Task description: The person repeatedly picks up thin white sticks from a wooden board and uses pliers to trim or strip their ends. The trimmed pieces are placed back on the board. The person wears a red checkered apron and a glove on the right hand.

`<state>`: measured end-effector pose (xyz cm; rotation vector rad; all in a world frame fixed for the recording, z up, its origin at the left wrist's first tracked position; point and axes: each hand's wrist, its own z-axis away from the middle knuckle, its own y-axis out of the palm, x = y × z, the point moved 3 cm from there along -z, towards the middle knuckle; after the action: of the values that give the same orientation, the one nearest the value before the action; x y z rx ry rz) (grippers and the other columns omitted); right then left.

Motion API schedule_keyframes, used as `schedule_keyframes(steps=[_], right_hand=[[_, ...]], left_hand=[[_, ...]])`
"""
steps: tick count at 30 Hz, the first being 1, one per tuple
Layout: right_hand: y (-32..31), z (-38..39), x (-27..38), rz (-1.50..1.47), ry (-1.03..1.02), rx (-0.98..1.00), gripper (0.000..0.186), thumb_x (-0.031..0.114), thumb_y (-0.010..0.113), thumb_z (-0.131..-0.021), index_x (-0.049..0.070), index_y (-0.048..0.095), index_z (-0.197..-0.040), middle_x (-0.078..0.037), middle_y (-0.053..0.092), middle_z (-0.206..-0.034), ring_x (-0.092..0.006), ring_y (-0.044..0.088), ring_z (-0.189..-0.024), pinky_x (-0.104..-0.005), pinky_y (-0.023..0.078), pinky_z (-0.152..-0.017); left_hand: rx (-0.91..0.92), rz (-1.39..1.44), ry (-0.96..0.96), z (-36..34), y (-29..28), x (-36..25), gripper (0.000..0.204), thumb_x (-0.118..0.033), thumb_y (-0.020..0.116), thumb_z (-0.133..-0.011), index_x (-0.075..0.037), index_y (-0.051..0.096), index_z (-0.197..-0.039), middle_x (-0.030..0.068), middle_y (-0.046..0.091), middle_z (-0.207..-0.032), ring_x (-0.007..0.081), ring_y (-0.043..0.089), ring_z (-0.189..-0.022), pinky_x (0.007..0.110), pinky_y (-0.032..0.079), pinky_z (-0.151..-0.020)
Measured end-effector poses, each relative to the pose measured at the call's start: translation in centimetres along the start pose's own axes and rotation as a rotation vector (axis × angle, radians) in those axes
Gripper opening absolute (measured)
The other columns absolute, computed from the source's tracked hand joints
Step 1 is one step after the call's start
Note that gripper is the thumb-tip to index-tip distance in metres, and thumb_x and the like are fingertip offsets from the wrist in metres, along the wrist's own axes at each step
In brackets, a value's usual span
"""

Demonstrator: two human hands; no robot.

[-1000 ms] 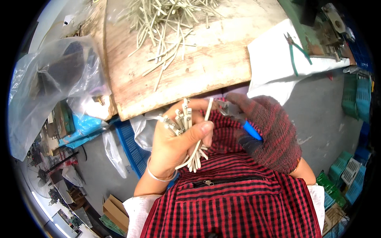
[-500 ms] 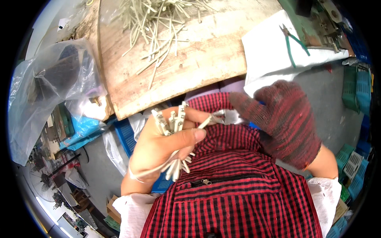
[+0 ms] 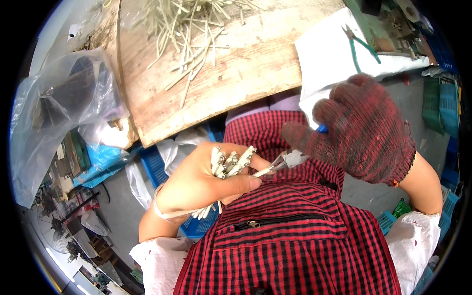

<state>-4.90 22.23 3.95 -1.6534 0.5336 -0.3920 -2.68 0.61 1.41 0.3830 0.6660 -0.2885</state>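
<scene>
My bare left hand (image 3: 201, 179) is closed around a bundle of thin off-white sleeved pieces (image 3: 231, 164) with metal bits at their upper ends. Their lower ends poke out under the palm. Between thumb and forefinger, one single piece (image 3: 264, 171) points out to the right. A tool with a shiny metal head (image 3: 295, 158) and a blue grip (image 3: 322, 129) meets or nearly meets its tip; the exact kind cannot be made out. My right hand (image 3: 366, 128), in a dark red and black knitted glove, is closed around that tool and hides most of it.
A wooden board (image 3: 255, 69) ahead bears a loose pile of similar off-white pieces (image 3: 191, 29). Green-handled pliers (image 3: 356, 46) lie on a white sheet (image 3: 319, 59) at the far right. Clear plastic bags (image 3: 73, 98) hang at left; a blue basket (image 3: 155, 169) is below.
My right hand has shifted slightly up and right and the tool head shows more. My left hand has turned, so the bundle's metal ends tilt right.
</scene>
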Motion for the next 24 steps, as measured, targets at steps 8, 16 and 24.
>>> schedule_keyframes(steps=[8,16,24], right_hand=[[-1.3,-1.4,1.4,0.133,0.050,0.235,0.030,0.028,0.073,-0.072,0.030,0.071,-0.102,0.002,0.057,-0.065,-0.0137,0.053,-0.058,-0.0303,0.037,-0.051],[4.2,2.5,0.9,-0.532,0.148,-0.151,0.046,0.019,0.072,-0.064,0.026,0.068,-0.109,-0.001,0.058,-0.076,-0.0188,0.059,-0.070,-0.0361,0.045,-0.065],[1.8,1.3,0.8,-0.017,0.072,-0.053,0.044,0.023,0.073,-0.070,0.029,0.066,-0.113,0.001,0.057,-0.090,-0.0177,0.057,-0.077,-0.0351,0.045,-0.068]], left_hand=[[-0.009,0.061,0.015,0.0,-0.2,0.0,0.029,0.010,0.072,-0.068,0.013,0.066,-0.096,0.0079,0.064,-0.068,0.0053,0.048,-0.048,0.019,0.031,-0.042],[0.106,0.157,0.130,-0.3,-0.1,0.6,0.030,0.009,0.073,-0.066,0.014,0.067,-0.094,0.0127,0.067,-0.070,0.0070,0.051,-0.047,0.019,0.033,-0.040],[-0.044,-0.083,0.114,0.3,-0.8,0.1,0.031,0.004,0.076,-0.070,0.009,0.068,-0.099,0.0051,0.063,-0.068,0.0052,0.047,-0.048,0.019,0.031,-0.042]])
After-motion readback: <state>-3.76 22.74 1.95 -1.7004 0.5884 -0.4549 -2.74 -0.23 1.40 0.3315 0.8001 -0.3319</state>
